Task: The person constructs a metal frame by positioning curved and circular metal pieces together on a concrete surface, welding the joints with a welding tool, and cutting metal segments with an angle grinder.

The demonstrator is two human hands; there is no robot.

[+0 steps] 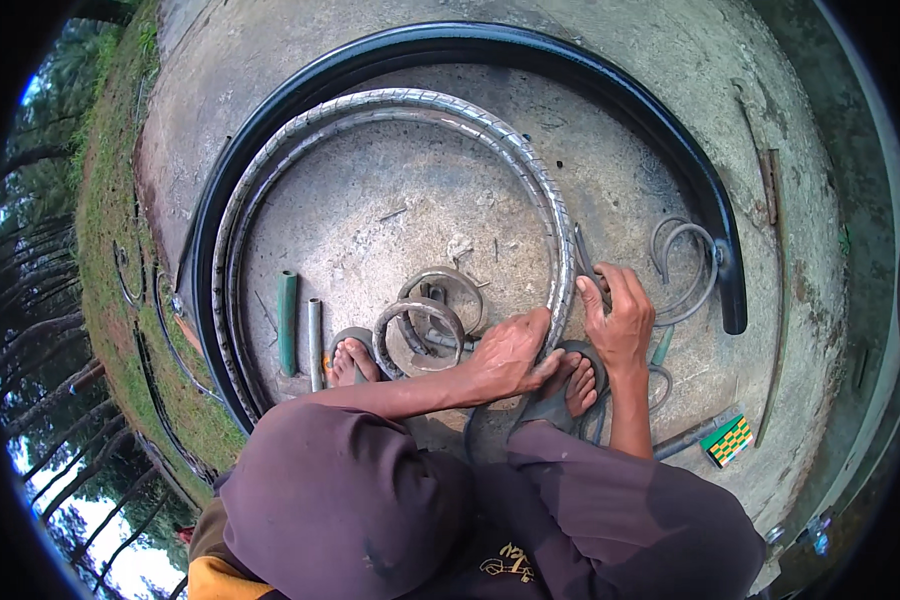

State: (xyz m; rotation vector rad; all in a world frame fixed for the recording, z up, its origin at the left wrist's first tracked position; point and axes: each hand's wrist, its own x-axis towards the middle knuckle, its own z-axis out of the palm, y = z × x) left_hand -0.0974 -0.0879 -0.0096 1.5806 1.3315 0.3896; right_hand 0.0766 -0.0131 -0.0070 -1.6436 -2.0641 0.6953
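Note:
A large hoop of coiled tube (410, 97), wrapped round in a silvery strip, lies on the concrete in front of me. My left hand (515, 352) is closed on its near right side, with the thumb stretched toward my foot. Just right of the hoop, my right hand (618, 312) is raised, thumb and fingers pinched on a thin dark strip (582, 250). Where this strip joins the hoop is hard to make out. Round the outside of the hoop curves a thick black tube (470, 38), its end lying at the right.
Smaller coiled rings (460, 305) lie inside the hoop, beside a green tube (287, 322) and a grey pipe (315, 342). Loose grey hose (692, 290) is at the right. A green and yellow checkered box (727, 441) sits lower right; a long thin rod (778, 300) lies beyond.

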